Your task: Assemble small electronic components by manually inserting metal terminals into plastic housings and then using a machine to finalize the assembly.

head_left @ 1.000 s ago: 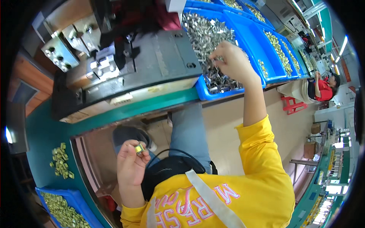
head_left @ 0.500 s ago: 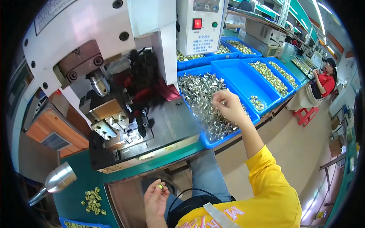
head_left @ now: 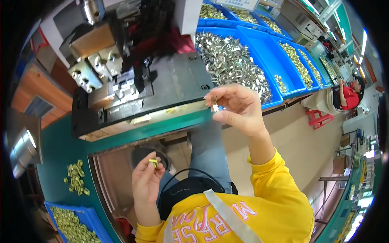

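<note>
Over my lap, my left hand [head_left: 146,172] pinches a small yellow-green block-shaped part [head_left: 153,162] between thumb and fingers. My right hand [head_left: 240,108] is raised at the front edge of the machine bed, its thumb and fingers closed on a small shiny metal piece [head_left: 215,107]. Behind that hand lies a blue tray [head_left: 277,97] heaped with loose silvery metal pieces [head_left: 231,60]. The press machine [head_left: 170,81] stands ahead of me on the left, with a brightly lit metal fixture [head_left: 123,87] on its bed.
Yellow-green parts [head_left: 76,177] lie loose on the green table [head_left: 60,141], above a blue bin [head_left: 95,216] of similar parts. A lamp head [head_left: 24,150] juts in at left. More blue trays [head_left: 267,52] stand at the far right. A person in red [head_left: 349,97] sits beyond, near a red stool [head_left: 320,118].
My right hand has left the tray of metal pieces and come nearer, now holding one. My left hand still holds its yellow-green part. The view has tilted downward, showing the lower-left bin more fully.
</note>
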